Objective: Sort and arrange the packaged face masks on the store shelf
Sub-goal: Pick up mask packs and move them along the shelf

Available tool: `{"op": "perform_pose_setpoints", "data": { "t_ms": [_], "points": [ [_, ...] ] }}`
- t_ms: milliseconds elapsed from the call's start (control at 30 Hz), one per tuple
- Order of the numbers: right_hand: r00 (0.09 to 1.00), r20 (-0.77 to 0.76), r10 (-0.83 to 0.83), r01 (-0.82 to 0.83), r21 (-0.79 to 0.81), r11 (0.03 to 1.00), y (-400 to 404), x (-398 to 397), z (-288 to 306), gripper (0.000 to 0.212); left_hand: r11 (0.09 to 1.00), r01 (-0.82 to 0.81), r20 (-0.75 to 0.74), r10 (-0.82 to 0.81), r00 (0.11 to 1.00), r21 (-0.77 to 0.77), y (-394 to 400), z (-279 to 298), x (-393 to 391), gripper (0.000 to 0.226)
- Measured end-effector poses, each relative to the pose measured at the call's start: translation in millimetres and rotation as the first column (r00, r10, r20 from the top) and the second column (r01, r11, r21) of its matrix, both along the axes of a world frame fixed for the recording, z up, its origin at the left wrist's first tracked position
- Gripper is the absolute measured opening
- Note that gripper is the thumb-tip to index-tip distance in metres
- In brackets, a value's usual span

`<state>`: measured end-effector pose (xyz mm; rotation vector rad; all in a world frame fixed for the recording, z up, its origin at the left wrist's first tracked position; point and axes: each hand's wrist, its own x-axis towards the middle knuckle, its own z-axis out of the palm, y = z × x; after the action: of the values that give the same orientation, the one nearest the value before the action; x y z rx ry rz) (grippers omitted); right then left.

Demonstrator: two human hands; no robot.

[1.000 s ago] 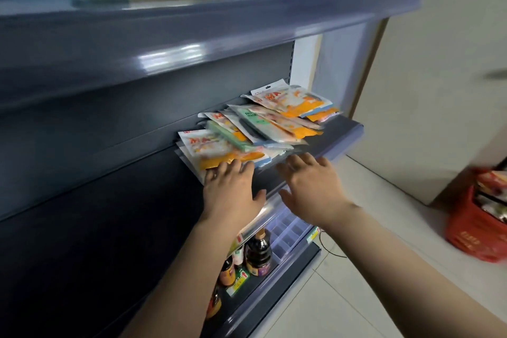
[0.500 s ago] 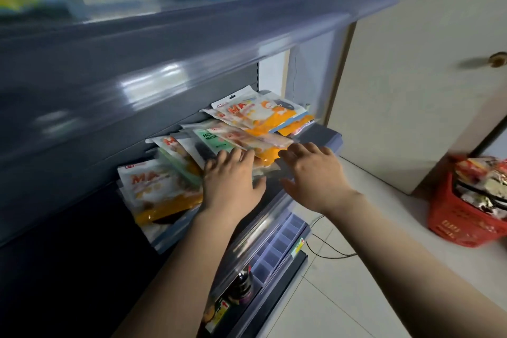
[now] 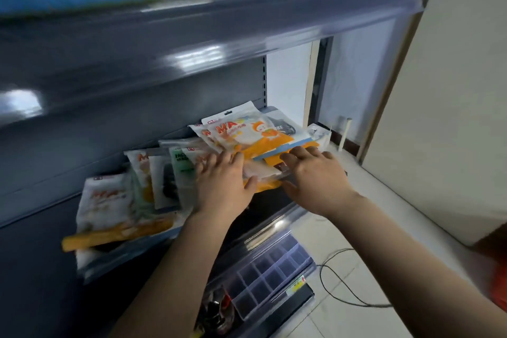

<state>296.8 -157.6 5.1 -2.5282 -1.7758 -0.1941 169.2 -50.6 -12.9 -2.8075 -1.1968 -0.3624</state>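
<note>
Head view of the middle shelf (image 3: 277, 200) during sorting. The packaged face masks lie in three loose groups: an orange-and-white stack at the right end (image 3: 247, 132), a fanned overlapping row of mixed packs in the centre, among them a green one (image 3: 182, 164), and a blurred pile with an orange-edged pack (image 3: 109, 217) at the left, overhanging the shelf's front edge.

The left hand (image 3: 222, 186) lies flat, fingers extended, pressing on the central packs — it grips nothing that can be seen. The right hand (image 3: 315, 175) rests palm-down on the lower edge of the right stack, fingers fairly straight; whether the thumb beneath pinches a pack cannot be told.

Judged progress: early to middle. The packs are gathered on one shelf, but colours are mixed and edges unaligned — grouping by kind, squaring each stack and pulling the left pile back from the edge appear to remain.
</note>
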Motion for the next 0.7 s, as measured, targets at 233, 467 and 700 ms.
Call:
{"op": "perform_pose_setpoints", "data": {
  "t_ms": [233, 467, 700],
  "points": [
    [0.985, -0.041, 0.168, -0.166, 0.049, 0.985, 18.0, 60.4, 1.2, 0.049, 0.981, -0.19, -0.03, 0.189, 0.982, -0.027, -3.8, -3.6, 28.9, 0.059],
    [0.953, -0.094, 0.289, -0.287, 0.036, 0.957, 55.8, 92.6, -4.5, 0.052, 0.955, -0.294, -0.024, 0.293, 0.956, -0.047, 18.9, -2.2, 51.2, 0.061],
    [0.83, -0.504, 0.239, -0.196, 0.138, 0.971, 95.9, 122.1, -8.1, 0.049, 0.942, -0.327, -0.014, 0.327, 0.945, -0.079, 48.5, -8.0, 72.4, 0.061]
  ]
}}
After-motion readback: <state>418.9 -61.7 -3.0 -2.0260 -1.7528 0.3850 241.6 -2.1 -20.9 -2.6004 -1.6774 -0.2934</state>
